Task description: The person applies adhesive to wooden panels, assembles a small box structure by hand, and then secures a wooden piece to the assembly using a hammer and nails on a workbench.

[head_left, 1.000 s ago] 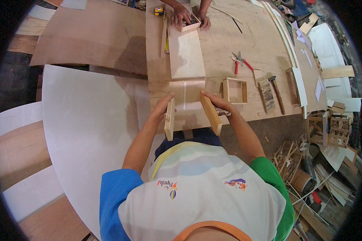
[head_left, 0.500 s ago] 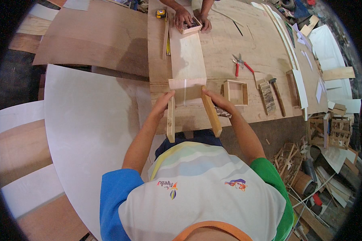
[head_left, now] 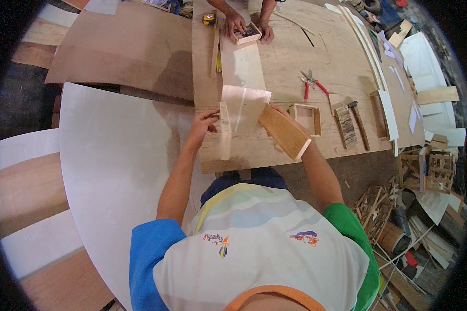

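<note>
In front of me is a three-sided wooden piece, made of a pale panel [head_left: 245, 106] between a left side board [head_left: 225, 132] and a broader-looking right side board [head_left: 285, 132]. It is tilted, so the right board's wide face shows. My right hand [head_left: 289, 115] grips that right board from its outer side, its fingers partly hidden behind the wood. Beside the left board, my left hand [head_left: 206, 124] has its fingers apart and holds nothing. Beyond the piece, a long pale board [head_left: 244, 67] lies on the worktable [head_left: 275, 70].
Across the table, another person's hands [head_left: 236, 22] work at a small box [head_left: 249, 37]. A yellow tape measure [head_left: 209, 19] lies nearby. To the right are red-handled pliers [head_left: 306, 92], an open wooden box [head_left: 317, 122], a rough wood block [head_left: 345, 126] and a hammer [head_left: 361, 124]. A white sheet [head_left: 114, 171] lies left.
My left hand has let go of the left board and moved slightly outward. The piece has turned and tilted in my right hand, bringing the right board's wide face into sight.
</note>
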